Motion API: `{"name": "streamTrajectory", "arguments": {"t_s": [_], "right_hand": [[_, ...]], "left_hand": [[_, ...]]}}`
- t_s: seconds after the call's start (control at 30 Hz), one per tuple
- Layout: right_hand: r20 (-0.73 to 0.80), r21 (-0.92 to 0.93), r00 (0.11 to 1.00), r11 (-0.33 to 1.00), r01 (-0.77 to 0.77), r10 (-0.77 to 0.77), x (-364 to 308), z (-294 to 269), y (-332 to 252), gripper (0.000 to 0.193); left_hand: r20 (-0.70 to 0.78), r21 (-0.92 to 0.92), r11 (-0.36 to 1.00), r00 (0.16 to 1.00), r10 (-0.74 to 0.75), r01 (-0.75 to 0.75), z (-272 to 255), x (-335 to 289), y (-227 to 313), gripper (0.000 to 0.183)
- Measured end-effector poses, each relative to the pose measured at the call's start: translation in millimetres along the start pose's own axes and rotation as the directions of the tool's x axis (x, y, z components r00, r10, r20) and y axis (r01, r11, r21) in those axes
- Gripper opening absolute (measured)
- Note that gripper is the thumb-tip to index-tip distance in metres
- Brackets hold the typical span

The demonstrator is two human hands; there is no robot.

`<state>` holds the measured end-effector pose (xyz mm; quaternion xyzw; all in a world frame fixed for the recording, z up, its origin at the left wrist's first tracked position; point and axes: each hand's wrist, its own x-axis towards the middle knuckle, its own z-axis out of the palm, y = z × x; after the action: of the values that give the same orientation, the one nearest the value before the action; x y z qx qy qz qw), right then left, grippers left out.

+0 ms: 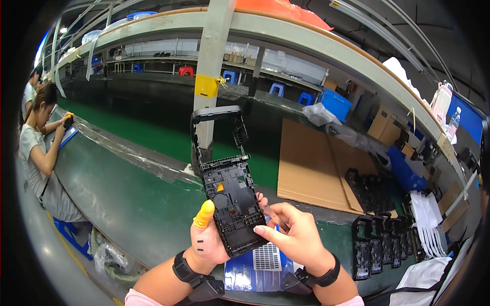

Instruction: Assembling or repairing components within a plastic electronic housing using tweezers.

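A black plastic housing [232, 199] with an open frame at its top end is held upright and slightly tilted before me. My left hand [210, 242] grips its lower left side, a yellow finger cot [204, 214] on the thumb. Two small black strips [200, 241] stick to that palm. With its thumb against the housing's lower right part, my right hand [293, 232] pinches a thin metallic tool [275, 217], possibly tweezers, mostly hidden by the fingers. Beneath the hands lies a white sheet [267, 256] of small dark pieces on a blue pad [240, 275].
Several similar black housings [370, 250] stand in a row at right, with more black parts [370, 188] behind them. A cardboard sheet [311, 168] lies beyond. A post [212, 61] rises ahead. At far left, a person [38, 137] works at the green bench [117, 188].
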<state>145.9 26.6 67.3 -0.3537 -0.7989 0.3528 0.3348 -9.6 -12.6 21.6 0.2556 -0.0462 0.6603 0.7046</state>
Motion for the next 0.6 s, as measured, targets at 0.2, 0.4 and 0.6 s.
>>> {"name": "streamTrajectory", "arguments": {"t_s": [0.2, 0.4, 0.6], "right_hand": [[0.167, 0.117, 0.975, 0.979, -0.169, 0.148, 2, 6, 1, 0.015], [-0.465, 0.181, 0.779, 0.817, 0.548, -0.420, 5, -28, 0, 0.034], [-0.197, 0.744, 0.971, 0.624, 0.237, -0.135, -1, -45, 0, 0.043]], "left_hand": [[0.014, 0.020, 0.998, 0.998, 0.063, -0.064, 2, -4, 5, 0.072], [-0.085, 0.011, 0.992, 0.989, -0.124, 0.125, 7, -8, -3, 0.063], [-0.119, -0.002, 0.976, 0.969, -0.218, 0.219, 4, -8, -18, 0.061]]}}
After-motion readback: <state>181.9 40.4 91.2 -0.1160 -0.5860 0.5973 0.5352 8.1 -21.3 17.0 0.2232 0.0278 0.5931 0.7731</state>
